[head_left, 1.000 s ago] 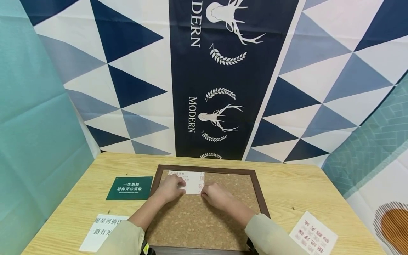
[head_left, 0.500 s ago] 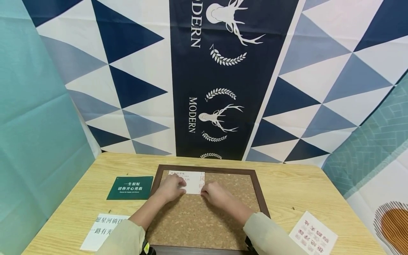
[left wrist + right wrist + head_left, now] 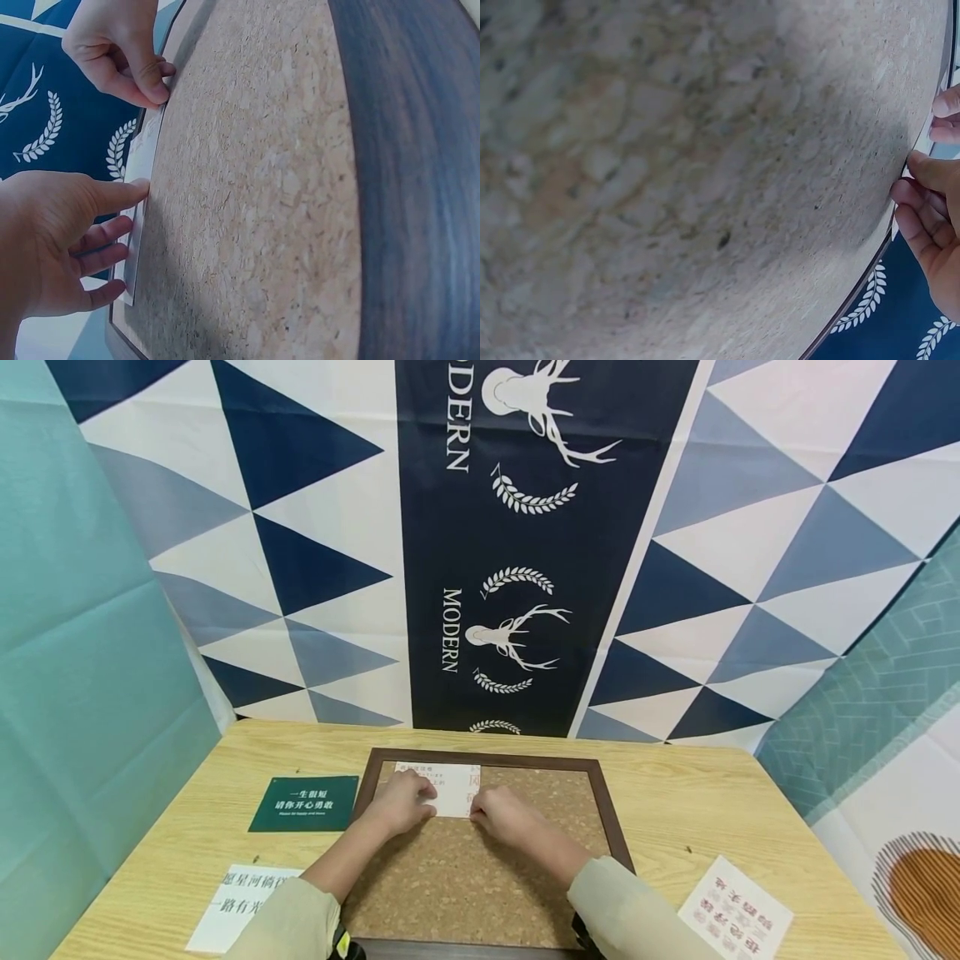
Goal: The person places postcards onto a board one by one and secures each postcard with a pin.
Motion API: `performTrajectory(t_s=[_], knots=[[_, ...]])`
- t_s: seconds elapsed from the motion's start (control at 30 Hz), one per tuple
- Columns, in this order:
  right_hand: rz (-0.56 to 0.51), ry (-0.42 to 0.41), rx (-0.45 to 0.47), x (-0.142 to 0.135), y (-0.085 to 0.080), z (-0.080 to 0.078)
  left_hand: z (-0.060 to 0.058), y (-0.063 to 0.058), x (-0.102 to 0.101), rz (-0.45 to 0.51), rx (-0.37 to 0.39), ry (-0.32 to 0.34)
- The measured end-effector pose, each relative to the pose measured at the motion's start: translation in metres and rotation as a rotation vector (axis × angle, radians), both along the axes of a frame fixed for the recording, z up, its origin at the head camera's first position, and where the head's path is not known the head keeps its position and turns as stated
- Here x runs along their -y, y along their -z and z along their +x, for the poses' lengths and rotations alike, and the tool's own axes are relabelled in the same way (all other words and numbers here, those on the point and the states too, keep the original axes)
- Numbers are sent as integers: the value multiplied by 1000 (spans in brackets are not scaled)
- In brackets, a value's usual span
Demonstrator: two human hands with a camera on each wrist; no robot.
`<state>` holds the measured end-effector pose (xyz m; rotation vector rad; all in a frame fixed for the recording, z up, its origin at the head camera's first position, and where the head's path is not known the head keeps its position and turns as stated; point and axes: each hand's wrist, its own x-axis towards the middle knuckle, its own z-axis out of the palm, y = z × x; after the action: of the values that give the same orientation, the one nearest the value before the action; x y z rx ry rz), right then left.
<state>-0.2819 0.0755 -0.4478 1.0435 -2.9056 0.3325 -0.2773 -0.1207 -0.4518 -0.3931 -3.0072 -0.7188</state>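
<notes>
A white card (image 3: 456, 795) with black and red Chinese characters lies at the upper left of a cork board (image 3: 465, 885) in a dark wooden frame. My left hand (image 3: 405, 802) rests over the card's left half. In the left wrist view its thumb presses the lower edge of the card (image 3: 152, 142), and the other fingers are loosely spread. With thumb and index finger, my right hand (image 3: 506, 816) pinches at the card's lower right corner; these fingertips also meet at the edge in the right wrist view, where my right hand (image 3: 934, 217) covers part of the card.
A green card (image 3: 306, 822) with white lettering lies left of the board, and a white lettered card (image 3: 217, 927) is nearer, partly behind my left sleeve. To the right, a card with red characters (image 3: 738, 906) lies on the wooden table (image 3: 720, 802). A patterned curtain (image 3: 330, 560) hangs behind.
The head view has shifted very slightly. Both hands and the white card keep practically the same positions on the board.
</notes>
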Motion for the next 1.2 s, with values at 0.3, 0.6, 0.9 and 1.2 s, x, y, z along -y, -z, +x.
performTrajectory(t_s=[0.3, 0.6, 0.9, 1.2], knots=[[22, -16, -29, 0, 0, -1, -1, 2, 1, -5, 7, 2], [31, -36, -63, -1, -2, 1, -1, 2, 0, -26, 5, -5], [57, -33, -98, -1, -2, 3, 0, 2, -1, -27, 13, -13], [42, -29, -124, -1, 2, 5, 1, 2, -1, -33, 2, -1]])
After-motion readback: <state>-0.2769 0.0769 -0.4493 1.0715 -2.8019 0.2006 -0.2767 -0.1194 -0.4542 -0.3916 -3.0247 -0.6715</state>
